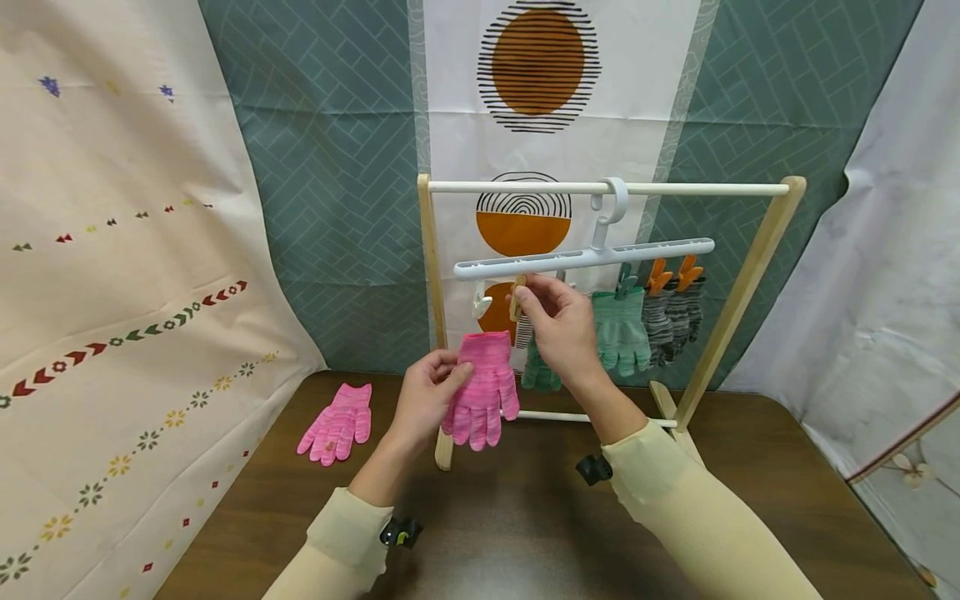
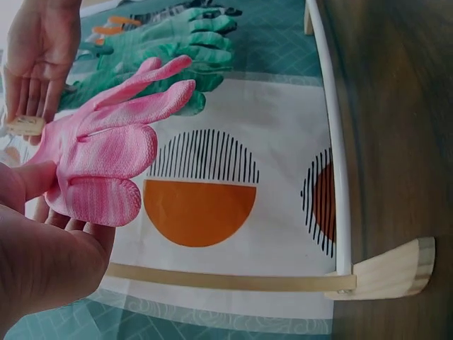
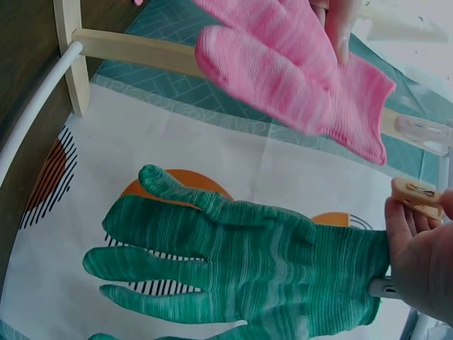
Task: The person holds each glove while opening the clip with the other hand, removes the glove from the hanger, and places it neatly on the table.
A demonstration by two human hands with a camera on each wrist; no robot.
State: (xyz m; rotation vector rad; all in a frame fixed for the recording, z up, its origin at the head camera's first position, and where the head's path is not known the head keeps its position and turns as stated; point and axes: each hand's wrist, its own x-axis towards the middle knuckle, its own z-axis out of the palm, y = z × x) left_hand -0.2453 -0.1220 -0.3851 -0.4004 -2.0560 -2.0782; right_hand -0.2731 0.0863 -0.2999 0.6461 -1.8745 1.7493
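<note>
My left hand (image 1: 420,400) pinches a pink knit glove (image 1: 486,392) near its cuff, thumb on the front, with the glove's fingers pointing down. Just above the cuff, my right hand (image 1: 564,329) pinches a tan clothespin (image 1: 516,300) under the left part of a pale grey hanger (image 1: 558,263). In the right wrist view, the clothespin (image 3: 416,197) is apart from the cuff of the pink glove (image 3: 272,78). A white clothespin (image 1: 481,302) hangs at the hanger's left end. Behind the right hand is a green glove (image 1: 540,371), partly hidden in the head view.
A light green glove (image 1: 622,329) and dark striped gloves (image 1: 675,321) hang at the right from a dark green clothespin (image 1: 625,282) and orange clothespins (image 1: 659,277). The hanger hooks over a wooden rack's white rod (image 1: 510,187). Another pink glove (image 1: 339,425) lies on the brown table (image 1: 510,508).
</note>
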